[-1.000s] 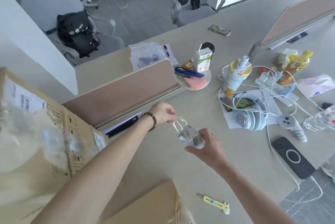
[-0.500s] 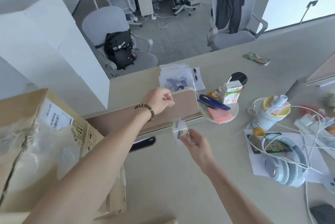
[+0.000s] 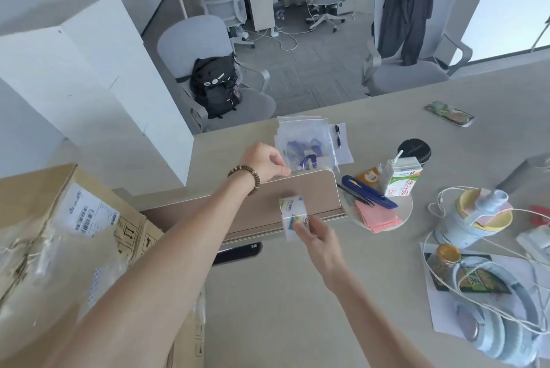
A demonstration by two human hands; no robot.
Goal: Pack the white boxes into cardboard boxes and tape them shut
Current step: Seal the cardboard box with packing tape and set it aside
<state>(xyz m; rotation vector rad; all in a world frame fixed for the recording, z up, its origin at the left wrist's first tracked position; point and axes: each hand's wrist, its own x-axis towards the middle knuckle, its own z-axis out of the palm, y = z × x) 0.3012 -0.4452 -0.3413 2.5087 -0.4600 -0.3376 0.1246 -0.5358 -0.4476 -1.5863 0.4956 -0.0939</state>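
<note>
Head view, looking down across a pale surface (image 3: 268, 293). At centre, the right hand (image 3: 320, 244) holds a small white box (image 3: 293, 217) upright, fingers wrapped around its lower end, just in front of a low brown divider panel (image 3: 282, 198). At about 11 o'clock from the box, the left hand (image 3: 263, 161), a beaded bracelet on its wrist, pinches something thin and clear between thumb and fingers above the divider; what it is cannot be made out. The two hands are apart.

At 9 o'clock, at the left edge, sits a large cardboard box (image 3: 98, 219) with clear plastic wrap (image 3: 53, 272) spilling over it. Well apart at 3 o'clock lie white headphones (image 3: 494, 329) among white cables.

To do this step well, the person would likely drop the scrap from the left hand, carry the white box left, and set it flat and square inside the cardboard box so that others fit beside it.

Readable writing: the white box shows "deli" beside Chinese characters. The cardboard box carries a white shipping label (image 3: 86, 214) with barcodes, too blurred to read, and printed upward arrows. A milk carton (image 3: 400, 177) at 2 o'clock bears red Chinese characters.
</note>
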